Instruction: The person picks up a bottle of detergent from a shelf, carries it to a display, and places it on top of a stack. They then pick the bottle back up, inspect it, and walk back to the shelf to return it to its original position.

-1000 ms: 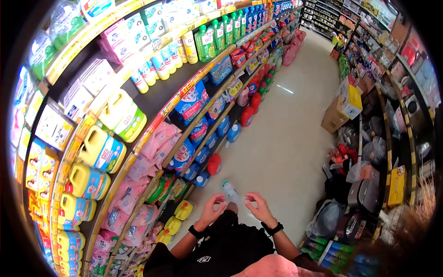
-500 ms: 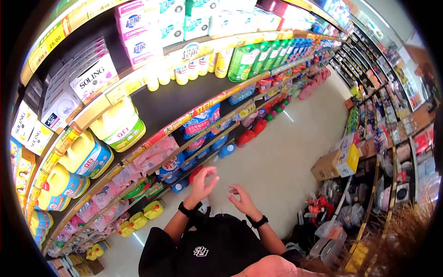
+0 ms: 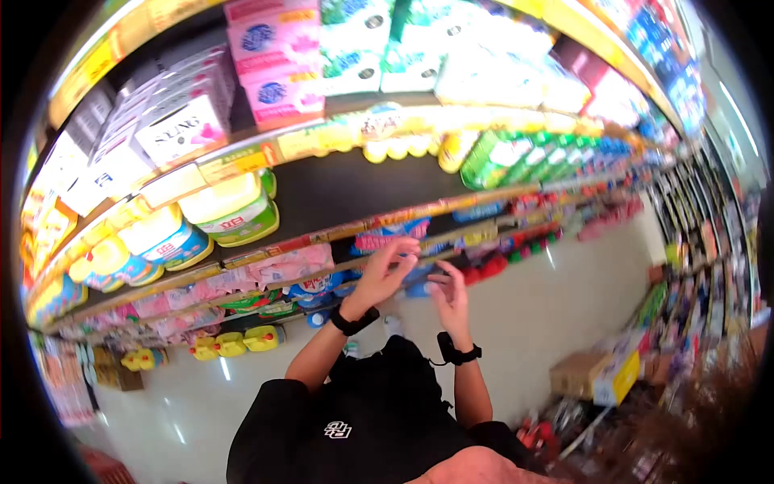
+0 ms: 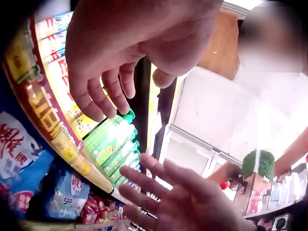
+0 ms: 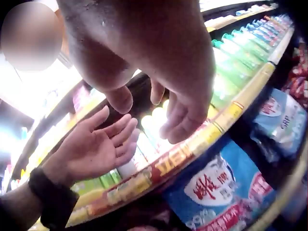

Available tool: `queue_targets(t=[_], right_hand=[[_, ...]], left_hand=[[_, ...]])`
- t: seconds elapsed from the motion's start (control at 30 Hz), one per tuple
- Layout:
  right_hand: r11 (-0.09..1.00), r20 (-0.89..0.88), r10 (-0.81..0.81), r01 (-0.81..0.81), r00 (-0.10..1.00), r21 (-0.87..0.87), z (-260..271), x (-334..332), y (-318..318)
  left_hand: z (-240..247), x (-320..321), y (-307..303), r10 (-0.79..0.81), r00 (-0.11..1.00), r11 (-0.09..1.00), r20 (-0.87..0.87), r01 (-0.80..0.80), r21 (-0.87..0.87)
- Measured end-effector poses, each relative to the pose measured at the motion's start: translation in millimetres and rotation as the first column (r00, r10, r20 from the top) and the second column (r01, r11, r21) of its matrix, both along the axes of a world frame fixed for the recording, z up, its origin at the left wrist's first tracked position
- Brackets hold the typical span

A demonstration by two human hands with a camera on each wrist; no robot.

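In the head view my left hand [image 3: 380,278] is raised in front of the shelving, fingers loosely bent and holding nothing. Close to its right, my right hand [image 3: 451,305] is up too, with relaxed fingers and nothing in them. Both stand out before the lower shelf edge, palms roughly facing each other. Bags of blue washing powder [image 3: 393,234] lie behind the fingertips. Up on the shelf are green detergent bottles [image 3: 516,161] and white bottles with yellow caps [image 3: 399,148]. The right wrist view shows a blue powder bag [image 5: 216,187] below the hands.
To the left stand large yellow-handled jugs [image 3: 234,214], with white SOLING boxes [image 3: 181,129] and pink packs [image 3: 276,68] above. Yellow bottles [image 3: 230,343] sit low by the floor. A cardboard box [image 3: 580,375] stands across the aisle [image 3: 508,323].
The view has turned left toward the shelving, which now spans the frame. Both hands have risen and moved forward, closer to the shelf. Neither has taken hold of anything.
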State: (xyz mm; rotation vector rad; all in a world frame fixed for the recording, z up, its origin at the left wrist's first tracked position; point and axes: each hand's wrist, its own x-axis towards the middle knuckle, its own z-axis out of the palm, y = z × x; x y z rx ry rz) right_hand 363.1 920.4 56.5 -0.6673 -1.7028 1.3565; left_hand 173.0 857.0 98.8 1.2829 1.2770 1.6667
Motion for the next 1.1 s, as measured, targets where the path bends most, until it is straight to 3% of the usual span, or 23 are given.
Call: queue_targets(t=[0.03,0.07,0.17,0.3,0.4,0.5,0.53,0.6,0.63,0.7,0.77,0.8,0.83,0.9,0.93,0.97,1.03,1.1], right_hand=[[1.000,-0.064,0.009,-0.010,0.998,-0.012,14.6,-5.8,20.9],[0.988,-0.020,0.123,-0.124,0.992,-0.095,31.9,-2.6,46.4],[0.978,-0.083,0.158,-0.144,0.984,0.148,80.4,-32.1,107.0],[0.931,-0.102,0.117,-0.073,0.988,0.359,106.6,-63.5,177.1],[0.865,-0.099,-0.032,0.078,0.995,0.496,101.2,-85.5,217.5],[0.834,0.067,-0.103,0.049,0.992,0.549,132.5,-100.7,224.9],[0.825,0.027,-0.123,0.087,0.992,0.558,126.3,-108.3,230.5],[0.788,0.122,-0.083,-0.010,0.989,0.616,122.8,-118.3,244.4],[0.766,0.171,-0.067,-0.059,0.983,0.640,121.0,-121.2,250.7],[0.779,0.143,-0.099,-0.012,0.985,0.627,105.3,-127.9,270.0],[0.803,0.172,-0.119,-0.007,0.978,0.596,117.4,-128.3,271.4],[0.675,0.044,-0.176,0.088,0.983,0.732,109.6,-132.9,275.7],[0.709,0.130,-0.204,0.055,0.970,0.703,116.6,-130.0,269.3],[0.830,0.195,-0.099,-0.027,0.976,0.557,134.9,-122.3,261.8],[0.843,0.134,-0.044,-0.035,0.990,0.536,134.3,-123.9,262.5],[0.762,0.045,-0.033,-0.003,0.998,0.647,133.1,-126.5,258.3],[0.735,0.123,-0.071,-0.032,0.990,0.678,132.5,-121.3,236.3],[0.722,0.043,-0.071,0.022,0.997,0.691,123.0,-124.3,218.9]], left_hand=[[-0.2,2.5,19.6,-0.005,0.999,0.999,0.051,0.002,0.054],[-2.1,2.9,37.6,-0.010,0.997,0.999,0.075,0.007,0.035],[18.0,2.2,85.2,0.043,0.998,0.999,0.045,-0.044,0.018],[33.4,8.4,150.3,0.173,0.985,0.978,0.004,-0.172,0.116],[30.8,3.0,193.5,0.262,0.958,0.954,-0.118,-0.238,0.183],[26.7,-1.2,223.4,0.257,0.963,0.959,-0.076,-0.245,0.141],[24.7,-1.3,230.3,0.298,0.948,0.943,-0.112,-0.274,0.189],[27.6,-4.3,239.3,0.363,0.910,0.915,-0.199,-0.308,0.259],[21.6,-8.7,246.1,0.339,0.907,0.937,-0.251,-0.299,0.183],[6.3,-13.0,257.8,0.367,0.902,0.913,-0.227,-0.301,0.276],[-4.9,-13.8,263.3,0.327,0.930,0.941,-0.171,-0.304,0.145],[-5.8,-12.1,262.7,0.333,0.930,0.942,-0.156,-0.321,0.095],[-0.4,-6.5,257.5,0.344,0.932,0.938,-0.116,-0.336,0.086],[15.7,6.0,244.9,0.390,0.920,0.920,-0.034,-0.387,0.070],[22.8,8.3,240.4,0.423,0.906,0.904,0.003,-0.422,0.064],[27.6,8.0,237.4,0.492,0.868,0.867,-0.066,-0.481,0.134],[28.7,9.4,232.9,0.615,0.767,0.782,-0.185,-0.562,0.269],[14.1,3.5,230.8,0.597,0.779,0.798,-0.193,-0.551,0.244]])
